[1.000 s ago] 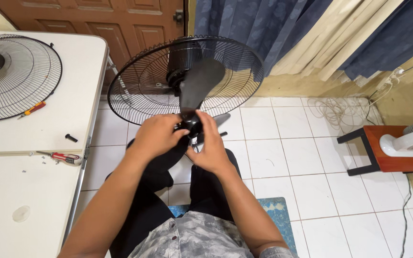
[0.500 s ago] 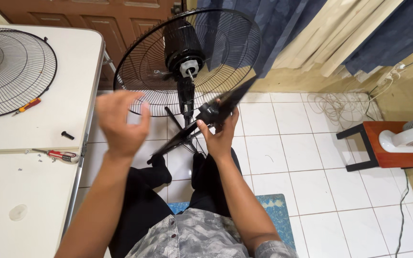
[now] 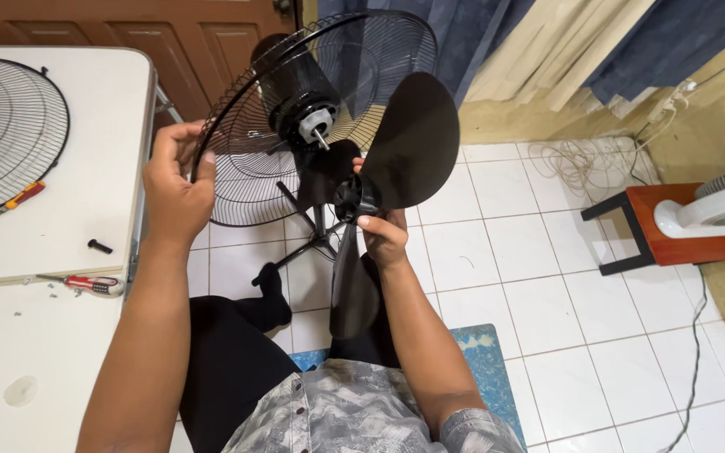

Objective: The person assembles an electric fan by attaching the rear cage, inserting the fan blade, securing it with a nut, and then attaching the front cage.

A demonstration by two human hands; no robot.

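Observation:
A black standing fan has its rear wire guard [image 3: 245, 180] still on the motor housing [image 3: 294, 84], and the bare shaft [image 3: 321, 138] sticks out. My right hand [image 3: 383, 239] grips the hub of the black three-bladed fan blade [image 3: 409, 143], held off the shaft just below and right of it. My left hand [image 3: 174, 189] closes on the left rim of the rear guard. The fan's stand [image 3: 316, 231] rises from the tiled floor between my knees.
On the white table [image 3: 86, 210] at left lie the front wire guard [image 3: 2, 134], two red-handled screwdrivers [image 3: 86, 285] and a small black screw [image 3: 100, 247]. A second white fan [image 3: 715, 210] sits on a red stool at right; coiled cable [image 3: 576, 164] lies by the wall.
The blade came off the shaft and now hangs in my right hand alone. My left hand let go of it, swung left and took hold of the rear guard's rim.

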